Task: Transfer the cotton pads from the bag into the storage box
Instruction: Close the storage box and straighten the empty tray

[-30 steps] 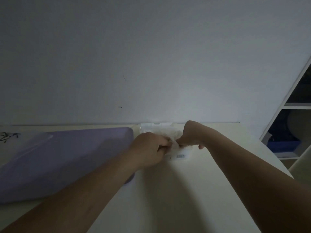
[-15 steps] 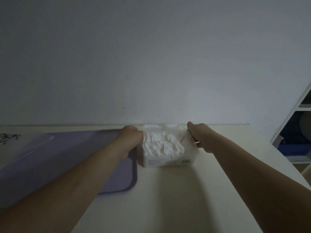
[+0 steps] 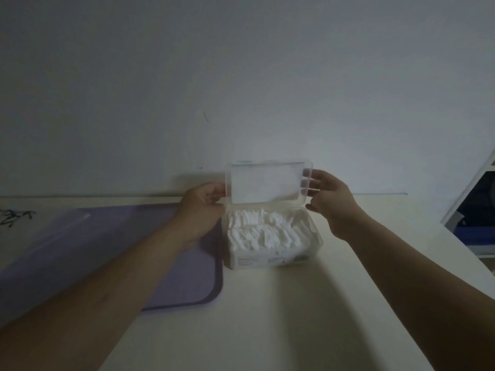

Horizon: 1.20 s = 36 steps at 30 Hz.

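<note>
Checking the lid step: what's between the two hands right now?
The clear lid of the storage box, standing open, fills the gap between left hand and right hand, above the cotton pads; head view.

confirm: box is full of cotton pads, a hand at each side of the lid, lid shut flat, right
No: the head view shows the lid standing open, upright behind the cotton pads filling the storage box. The left hand and right hand do hold its sides.

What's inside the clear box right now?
White cotton pads fill the box, in rows. Its lid stands raised. Anything beneath the pads is covered.
</note>
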Each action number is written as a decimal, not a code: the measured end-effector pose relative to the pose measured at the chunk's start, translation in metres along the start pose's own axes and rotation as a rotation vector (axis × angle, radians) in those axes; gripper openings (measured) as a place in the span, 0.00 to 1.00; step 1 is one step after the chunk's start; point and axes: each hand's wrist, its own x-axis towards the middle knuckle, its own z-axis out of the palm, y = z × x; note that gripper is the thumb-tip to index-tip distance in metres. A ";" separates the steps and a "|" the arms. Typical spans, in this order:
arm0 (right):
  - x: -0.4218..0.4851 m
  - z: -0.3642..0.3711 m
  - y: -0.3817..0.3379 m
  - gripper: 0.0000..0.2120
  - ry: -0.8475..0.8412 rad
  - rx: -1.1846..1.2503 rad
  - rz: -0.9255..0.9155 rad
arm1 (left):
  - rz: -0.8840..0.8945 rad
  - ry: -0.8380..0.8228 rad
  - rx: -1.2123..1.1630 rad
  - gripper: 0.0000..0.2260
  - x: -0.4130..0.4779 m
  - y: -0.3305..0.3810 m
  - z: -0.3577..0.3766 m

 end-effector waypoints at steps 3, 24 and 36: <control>-0.019 -0.004 -0.023 0.32 0.025 -0.126 -0.154 | 0.062 0.045 0.013 0.25 -0.009 0.012 -0.007; -0.093 0.035 0.000 0.21 -0.334 -1.170 -0.489 | 0.165 -0.202 0.528 0.20 -0.085 0.007 -0.005; -0.083 0.048 0.009 0.32 -0.227 -1.321 -0.547 | 0.004 -0.196 1.007 0.20 -0.075 -0.005 -0.008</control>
